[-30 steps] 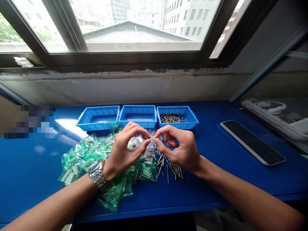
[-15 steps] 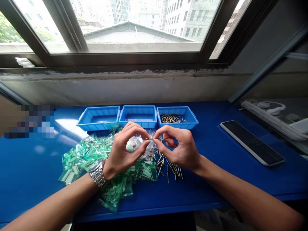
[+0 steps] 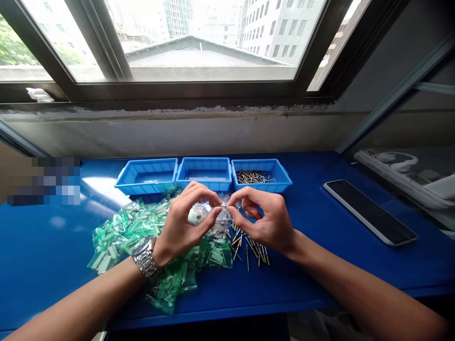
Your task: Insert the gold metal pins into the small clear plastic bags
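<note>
Between my fingertips a thin metal rivet (image 3: pixel 222 205) lies level. My left hand (image 3: pixel 188 222) pinches its left end and my right hand (image 3: pixel 265 215) pinches its right end. Below them, loose brass-coloured and silver rivets (image 3: pixel 248 255) lie scattered on the blue table. Green plastic bags (image 3: pixel 124 227) with pale pieces inside spread under and left of my left hand. Clear bags (image 3: pixel 218 227) sit behind the gap between my hands. More rivets (image 3: pixel 252 176) fill part of the right blue bin (image 3: pixel 280 185).
A middle blue bin (image 3: pixel 204 183) and a left blue bin (image 3: pixel 145 186) stand beside the right one, with a few small clear items inside. A phone (image 3: pixel 369 212) lies at the right. Beyond it is a shelf with white headphones (image 3: pixel 405 163).
My hands keep almost the same pose around the rivet. The camera view has shifted slightly; nothing else has visibly moved.
</note>
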Demonstrator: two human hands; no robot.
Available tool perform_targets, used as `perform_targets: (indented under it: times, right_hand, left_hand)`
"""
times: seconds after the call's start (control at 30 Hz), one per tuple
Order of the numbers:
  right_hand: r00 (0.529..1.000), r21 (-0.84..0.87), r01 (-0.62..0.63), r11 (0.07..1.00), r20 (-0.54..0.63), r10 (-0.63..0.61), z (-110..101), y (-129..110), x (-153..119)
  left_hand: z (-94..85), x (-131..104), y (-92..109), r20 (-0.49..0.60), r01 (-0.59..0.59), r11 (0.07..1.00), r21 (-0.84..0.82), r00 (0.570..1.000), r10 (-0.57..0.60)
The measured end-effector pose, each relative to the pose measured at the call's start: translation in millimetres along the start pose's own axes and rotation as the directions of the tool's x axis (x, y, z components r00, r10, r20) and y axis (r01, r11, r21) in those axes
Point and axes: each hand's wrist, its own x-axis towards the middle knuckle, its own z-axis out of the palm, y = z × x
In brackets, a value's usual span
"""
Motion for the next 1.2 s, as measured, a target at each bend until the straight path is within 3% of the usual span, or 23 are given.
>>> perform_targets:
  times: [0.17,0.3,0.5,0.67,0.83,0.97,1.07,1.13,1.2]
  right_hand:
    - [0.999,0.009,0.049,0.999,0.002,-0.049,-0.3,-4.9,-0.5]
    - [0.999,0.002,0.032,0.999,0.003,-0.032,-1.9,-1.3,0.9]
    - [0.985,-0.011,0.001,1.000,0.171,0.001,-1.9,10.7,2.8]
    - [0.998,-0.324,-0.042,0.945,0.023,0.052,-31.6,22.2,16.9]
    - [0.973,-0.585,-0.151,0.797,0.055,0.224,-69.2,28.9,20.9]
    - [0.910,-0.489,-0.195,0.850,0.232,0.343,-83.5,11.2,-1.1]
    - [0.784,-0.364,-0.257,0.895,0.462,0.414,-87.7,-6.3,-23.5]
    - [0.730,-0.336,-0.280,0.899,0.534,0.427,-88.4,-13.8,-36.6]
    - [0.707,-0.324,-0.292,0.900,0.560,0.432,-88.0,-16.8,-46.2]
  left_hand:
    - [2.5,-1.1,-0.3,0.105,-0.025,1.000,0.018,0.994,0.023]
    - [0.3,-0.7,1.9,0.044,-0.025,0.999,0.024,0.999,0.024]
    - [-1.3,-1.0,1.0,0.017,-0.020,0.997,0.069,1.000,0.019]
    - [-1.2,-1.8,-4.9,-0.061,0.019,0.995,0.099,0.998,-0.013]
    - [-2.2,-0.1,-6.5,-0.090,-0.017,0.995,0.099,0.996,0.026]
    - [-2.7,0.5,-5.6,-0.059,-0.040,0.996,0.085,0.997,0.045]
    - [-3.0,0.4,-4.9,-0.029,-0.040,0.996,0.079,0.999,0.042]
    - [-3.0,0.0,-4.5,-0.018,-0.029,0.997,0.071,0.999,0.031]
    - [-2.9,-0.6,-4.1,-0.011,-0.024,0.998,0.061,1.000,0.025]
